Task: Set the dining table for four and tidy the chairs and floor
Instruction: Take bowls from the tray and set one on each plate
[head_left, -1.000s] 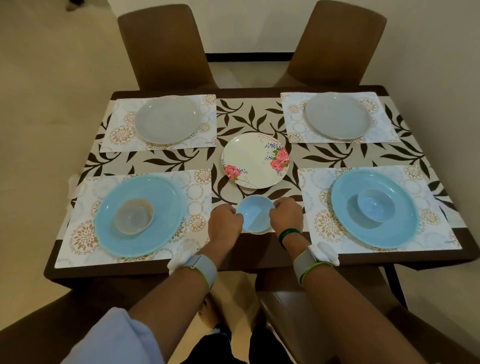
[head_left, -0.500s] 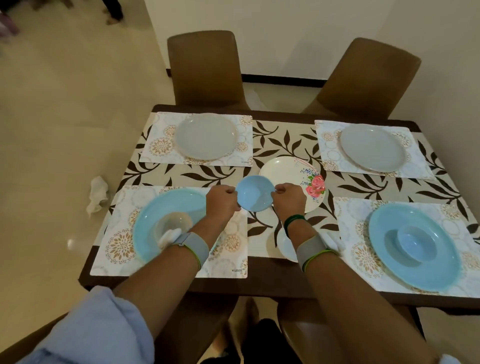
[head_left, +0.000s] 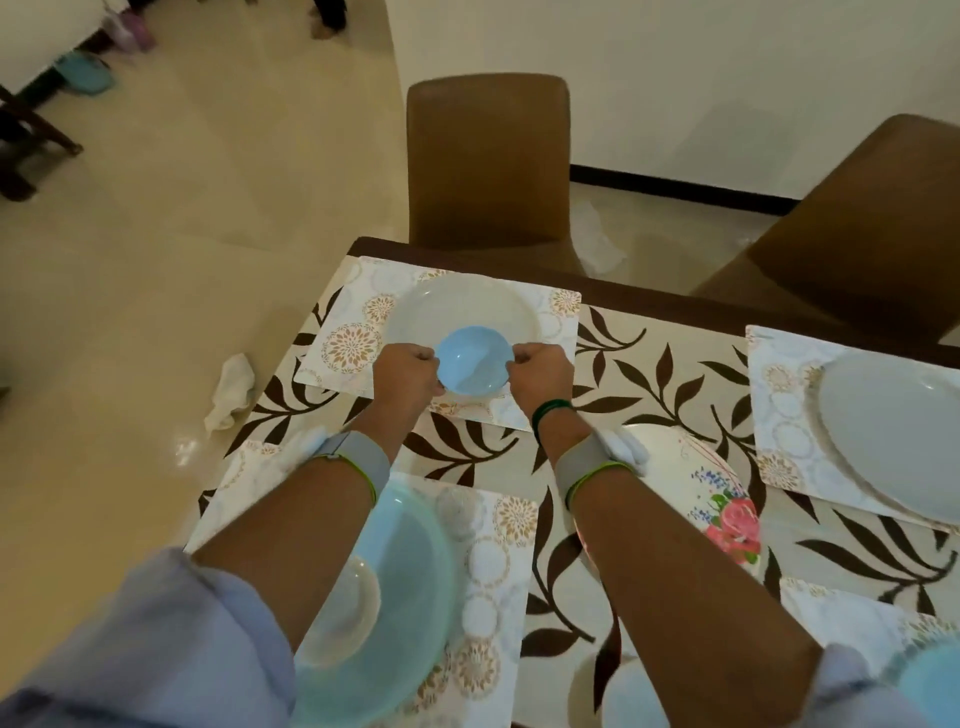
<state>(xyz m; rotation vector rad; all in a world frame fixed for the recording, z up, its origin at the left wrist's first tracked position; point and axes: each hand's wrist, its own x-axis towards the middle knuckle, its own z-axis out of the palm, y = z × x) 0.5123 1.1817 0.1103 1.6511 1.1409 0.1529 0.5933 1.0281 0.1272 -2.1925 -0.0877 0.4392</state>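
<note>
A small light-blue bowl is held over the grey plate on the far-left placemat. My left hand grips the bowl's left rim and my right hand grips its right rim. Whether the bowl touches the plate cannot be told. Near me a large blue plate carries a clear bowl, partly hidden by my left arm. A floral plate lies mid-table. A second grey plate sits at the far right.
Two brown chairs stand beyond the table, one at the far left and one at the far right. A crumpled white cloth lies on the floor left of the table. Another pale scrap lies on the floor between the chairs.
Both hands lifted the small blue bowl from the near table edge and carried it forward and left, over the far-left grey plate. The view followed to the left.
</note>
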